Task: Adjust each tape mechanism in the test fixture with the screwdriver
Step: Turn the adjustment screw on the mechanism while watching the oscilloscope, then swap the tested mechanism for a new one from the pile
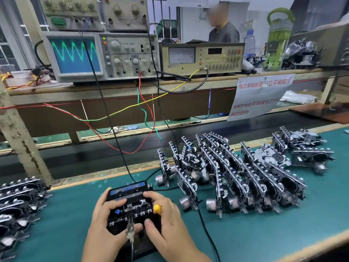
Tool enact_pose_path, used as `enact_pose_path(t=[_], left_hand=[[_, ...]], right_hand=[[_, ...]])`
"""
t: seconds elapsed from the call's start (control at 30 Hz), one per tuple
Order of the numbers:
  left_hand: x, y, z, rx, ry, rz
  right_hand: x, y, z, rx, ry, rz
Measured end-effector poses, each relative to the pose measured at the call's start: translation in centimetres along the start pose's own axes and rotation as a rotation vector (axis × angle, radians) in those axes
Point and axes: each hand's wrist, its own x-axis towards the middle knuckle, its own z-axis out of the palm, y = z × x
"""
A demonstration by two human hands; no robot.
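Hands (136, 218) gripping tape mechanism (130, 205), screwdriver (157, 209)

Two bare forearms reach in from the near edge of the worktop, converging toward its middle. The left hand (107, 214) lies palm down, fingers curled forward over the top of what it grips, thumb stretched inward along the near side. The right hand (166, 220) mirrors it just beside, touching the same object: index finger curved over the far top, thumb pressing the near edge, and a yellow-handled screwdriver (157, 209) tucked between its fingers, the handle end poking out above the knuckles. Both wrists sit low, close to the worktop surface.
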Motion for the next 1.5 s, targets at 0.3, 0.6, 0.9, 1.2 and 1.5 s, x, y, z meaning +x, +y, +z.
enact_pose_path(t=[0.3, 0.6, 0.9, 1.2, 1.5], left_hand=[[1.5, 1.9, -4.3, 0.161, -0.245, 0.061], [6.5, 6.7, -1.5, 0.806, -0.619, 0.072], [5.3, 8.3, -3.4, -0.264, -0.313, -0.139], [2.2, 6.6, -5.1, -0.957, -0.294, -0.436], [1.6, 6.3, -5.5, -1.114, -0.329, -0.418]], right_hand=[[1.0, -2.8, -5.5, 0.054, 0.189, 0.043], [0.4, -3.7, -6.8, 0.098, 0.357, 0.181], [1.0, -5.9, -7.6, 0.305, 0.536, 0.146], [1.5, -7.8, -6.4, 0.4, 0.387, 0.134], [1.3, -8.2, -6.3, 0.428, 0.421, 0.122]])
